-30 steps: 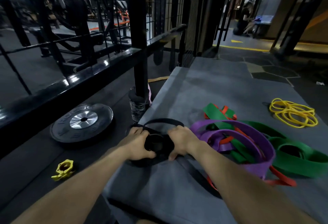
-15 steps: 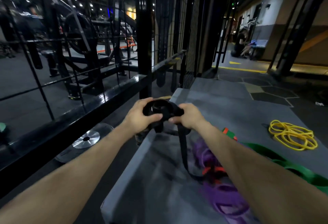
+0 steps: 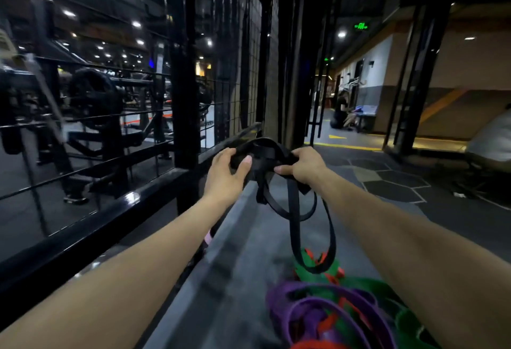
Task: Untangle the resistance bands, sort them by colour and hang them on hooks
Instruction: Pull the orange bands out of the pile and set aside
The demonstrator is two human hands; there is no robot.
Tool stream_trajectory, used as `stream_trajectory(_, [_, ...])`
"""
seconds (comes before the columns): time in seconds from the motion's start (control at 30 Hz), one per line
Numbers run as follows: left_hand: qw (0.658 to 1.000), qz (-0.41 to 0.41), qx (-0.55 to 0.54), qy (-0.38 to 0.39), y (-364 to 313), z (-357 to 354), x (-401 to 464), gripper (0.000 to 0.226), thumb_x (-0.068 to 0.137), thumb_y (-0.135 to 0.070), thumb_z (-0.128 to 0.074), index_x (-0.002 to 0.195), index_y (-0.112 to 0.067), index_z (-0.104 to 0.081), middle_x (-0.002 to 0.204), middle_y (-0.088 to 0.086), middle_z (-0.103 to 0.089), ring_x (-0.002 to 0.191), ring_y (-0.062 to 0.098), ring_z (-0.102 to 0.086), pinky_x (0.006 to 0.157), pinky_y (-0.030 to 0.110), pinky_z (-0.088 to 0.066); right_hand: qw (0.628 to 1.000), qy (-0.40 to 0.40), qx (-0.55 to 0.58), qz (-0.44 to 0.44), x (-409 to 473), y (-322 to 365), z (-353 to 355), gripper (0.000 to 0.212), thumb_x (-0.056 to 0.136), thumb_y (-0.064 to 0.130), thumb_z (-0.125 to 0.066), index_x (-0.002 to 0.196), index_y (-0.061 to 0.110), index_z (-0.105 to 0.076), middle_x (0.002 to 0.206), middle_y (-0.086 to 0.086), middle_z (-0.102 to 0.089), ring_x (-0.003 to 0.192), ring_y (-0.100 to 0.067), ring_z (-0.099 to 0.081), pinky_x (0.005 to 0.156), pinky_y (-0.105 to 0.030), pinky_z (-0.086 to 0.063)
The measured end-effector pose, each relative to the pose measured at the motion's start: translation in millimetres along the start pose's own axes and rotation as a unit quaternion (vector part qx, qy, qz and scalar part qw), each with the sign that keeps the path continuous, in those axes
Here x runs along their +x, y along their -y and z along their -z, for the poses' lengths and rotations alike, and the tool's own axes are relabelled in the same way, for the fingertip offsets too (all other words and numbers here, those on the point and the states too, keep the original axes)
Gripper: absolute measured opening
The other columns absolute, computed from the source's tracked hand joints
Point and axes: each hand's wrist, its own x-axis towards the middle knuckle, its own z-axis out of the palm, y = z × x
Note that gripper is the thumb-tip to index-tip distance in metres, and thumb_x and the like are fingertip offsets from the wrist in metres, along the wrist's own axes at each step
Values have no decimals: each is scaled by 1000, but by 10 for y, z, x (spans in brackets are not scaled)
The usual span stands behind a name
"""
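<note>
Both bare forearms are reaching forward, raised and converging ahead of the chest. The left grip (image 3: 225,167) is curling its fingers with the thumb (image 3: 244,163) pressing inward; the right grip (image 3: 304,165) is clenching, knuckles up, close beside it.

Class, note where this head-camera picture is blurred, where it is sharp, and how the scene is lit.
Head view: the purple, green and red band pile at the bottom is motion-smeared; both hands gripping the black rubber band are fairly sharp; the gym is dim, with small ceiling lights glaring; straight bars bow near the edges.

A black wire fence (image 3: 215,77) stands left of the grey platform (image 3: 237,279), gym machines (image 3: 94,105) behind it
</note>
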Motion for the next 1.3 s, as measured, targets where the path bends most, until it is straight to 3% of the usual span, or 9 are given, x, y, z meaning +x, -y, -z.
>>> stream_trajectory(0.13, [999, -30, 29, 20, 129, -474, 251, 58, 92, -39, -50, 142, -16, -33, 150, 1, -29, 137, 18, -31, 111, 32, -27, 999, -24, -40, 5, 457, -285, 206, 21, 77, 21, -75, 89, 8, -64, 68, 2, -55, 61, -8, -51, 57, -23, -43])
stream_trajectory(0.37, [992, -47, 65, 96, 487, -1440, 753, 56, 94, -38, -48, 144, -20, -31, 154, -3, -23, 136, 18, -34, 108, 29, -28, 982, -107, -134, 74, 1179, -1186, 374, 29, 74, 22, -76, 67, 25, -49, 64, 8, -50, 75, -17, -53, 63, -30, -41])
stream_trajectory(0.43, [988, -34, 74, 130, 650, -1768, 804, 56, 94, -38, -47, 145, -20, -29, 155, -4, -20, 138, 18, -32, 110, 28, -26, 981, -103, -151, 60, 1302, -1577, 356, 18, 75, 26, -76, 80, 20, -60, 76, 2, -61, 81, -19, -57, 66, -33, -47])
stream_trajectory(0.53, [980, -4, 87, 178, 956, -2198, 693, 56, 94, -35, -49, 145, -20, -28, 154, -3, -22, 139, 18, -28, 108, 28, -28, 978, -66, -196, -6, 1295, -2241, 214, 33, 78, 30, -73, 103, 12, -61, 95, -6, -65, 94, -28, -59, 75, -37, -49])
stream_trajectory(0.7, [964, 44, 125, 231, 1368, -2554, 345, 51, 94, -29, -51, 140, -14, -36, 149, 5, -31, 135, 21, -36, 107, 25, -28, 946, 115, -272, -132, 983, -2919, -84, 62, 89, 26, -61, 141, 8, -33, 136, -15, -49, 120, -32, -50, 97, -38, -45])
stream_trajectory(0.77, [958, 50, 130, 250, 1381, -2558, 276, 48, 94, -29, -52, 138, -15, -39, 148, 4, -32, 134, 21, -37, 106, 25, -29, 945, 110, -274, -142, 907, -2945, -62, 61, 93, 25, -56, 144, 9, -28, 138, -16, -46, 121, -32, -50, 97, -38, -44])
stream_trajectory(1.0, [963, 42, 142, 224, 993, -2124, 107, 39, 92, -29, -55, 127, -11, -53, 135, 9, -49, 122, 23, -49, 99, 28, -37, 972, 8, -204, -118, 455, -2558, 305, 43, 90, 22, -60, 127, 2, -53, 124, -17, -60, 112, -30, -58, 91, -35, -47])
stream_trajectory(1.2, [964, 43, 107, 240, 476, -1622, -567, 32, 92, -26, -55, 119, -9, -58, 121, 8, -58, 111, 22, -55, 89, 25, -40, 987, -22, -125, -98, -394, -2058, 349, 38, 88, 15, -62, 111, -15, -56, 112, -35, -59, 100, -33, -60, 87, -42, -48])
stream_trajectory(1.3, [964, 44, 100, 241, 346, -1447, -1011, 28, 90, -22, -59, 114, -6, -61, 119, 13, -60, 107, 24, -58, 91, 25, -41, 990, -37, -85, -110, -839, -1914, 327, 32, 87, 14, -65, 106, -11, -60, 102, -27, -64, 98, -29, -59, 92, -42, -47])
